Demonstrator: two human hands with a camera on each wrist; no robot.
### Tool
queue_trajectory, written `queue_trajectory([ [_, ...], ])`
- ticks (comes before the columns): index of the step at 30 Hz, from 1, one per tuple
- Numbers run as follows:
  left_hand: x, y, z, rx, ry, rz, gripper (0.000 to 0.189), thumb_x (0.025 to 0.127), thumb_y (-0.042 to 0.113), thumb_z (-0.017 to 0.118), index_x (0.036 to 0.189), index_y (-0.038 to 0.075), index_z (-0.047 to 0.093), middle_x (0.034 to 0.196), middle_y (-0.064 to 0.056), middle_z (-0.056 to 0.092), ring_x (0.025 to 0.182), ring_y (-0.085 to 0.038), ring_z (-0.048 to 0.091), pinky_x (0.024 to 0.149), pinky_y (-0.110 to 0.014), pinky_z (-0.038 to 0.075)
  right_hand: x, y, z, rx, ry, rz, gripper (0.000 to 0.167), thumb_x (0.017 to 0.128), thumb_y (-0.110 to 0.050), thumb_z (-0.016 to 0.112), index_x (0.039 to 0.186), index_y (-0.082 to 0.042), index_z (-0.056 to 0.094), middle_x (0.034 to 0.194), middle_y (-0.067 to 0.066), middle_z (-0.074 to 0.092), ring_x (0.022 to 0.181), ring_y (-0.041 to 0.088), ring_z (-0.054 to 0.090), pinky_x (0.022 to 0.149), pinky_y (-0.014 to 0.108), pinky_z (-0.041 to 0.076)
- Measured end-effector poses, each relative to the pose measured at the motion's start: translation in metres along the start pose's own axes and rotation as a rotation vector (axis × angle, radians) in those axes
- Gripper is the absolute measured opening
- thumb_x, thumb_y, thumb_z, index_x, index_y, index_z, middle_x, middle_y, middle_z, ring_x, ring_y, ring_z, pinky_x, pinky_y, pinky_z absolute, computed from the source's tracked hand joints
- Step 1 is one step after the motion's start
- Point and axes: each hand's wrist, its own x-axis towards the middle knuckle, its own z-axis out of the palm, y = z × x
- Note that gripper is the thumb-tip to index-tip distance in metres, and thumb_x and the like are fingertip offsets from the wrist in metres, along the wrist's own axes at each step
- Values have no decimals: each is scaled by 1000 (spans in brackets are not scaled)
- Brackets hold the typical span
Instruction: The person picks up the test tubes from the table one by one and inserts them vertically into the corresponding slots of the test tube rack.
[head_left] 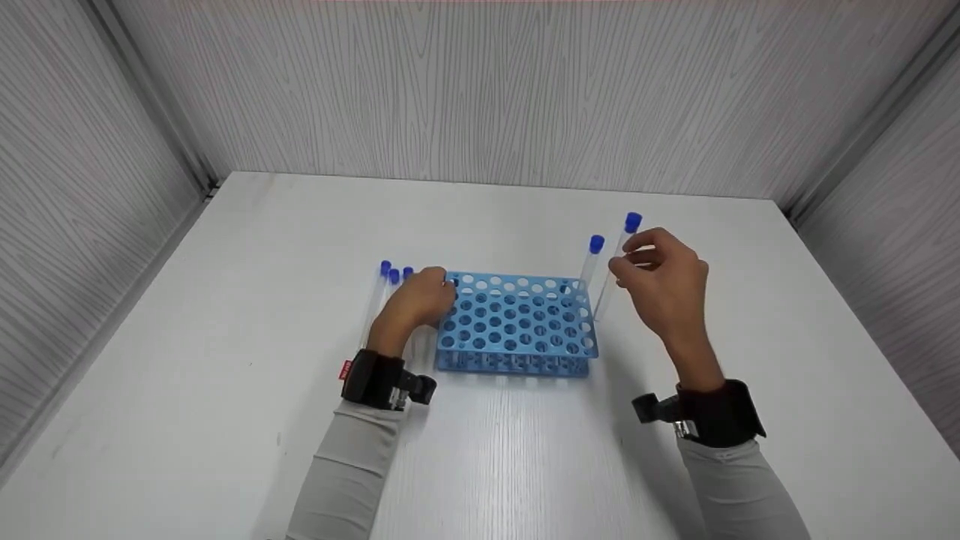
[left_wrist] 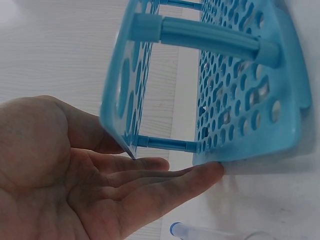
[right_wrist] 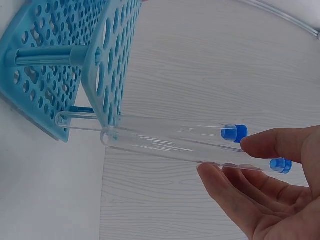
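A blue test tube rack (head_left: 517,353) stands on the white table. My left hand (head_left: 420,296) holds its left end near the back corner; in the left wrist view the thumb is at the top plate's edge and the fingers reach down along the end. With thumb and fingertips my right hand (head_left: 667,281) pinches a clear, blue-capped test tube (head_left: 606,294) below its cap. This tube leans slightly, its rounded bottom (right_wrist: 108,137) close to the rack's top plate at the right end. Another capped tube (head_left: 589,266) stands in the rack's back right corner.
Several blue-capped tubes (head_left: 371,304) lie left of the rack, partly hidden by the left hand and forearm. Grey wood-grain panels (head_left: 480,90) enclose the table at the back and both sides.
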Motion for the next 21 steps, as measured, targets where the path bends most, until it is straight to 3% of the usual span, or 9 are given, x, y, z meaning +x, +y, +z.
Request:
queue_trajectory([
  [21, 2, 0, 0, -10, -5, -16, 52, 108, 24, 30, 154, -1, 35, 142, -19, 52, 119, -31, 54, 98, -42, 46, 0, 3, 5, 33, 0, -59, 21, 92, -19, 70, 107, -4, 70, 99, 11, 77, 86, 23, 76, 73, 19, 56],
])
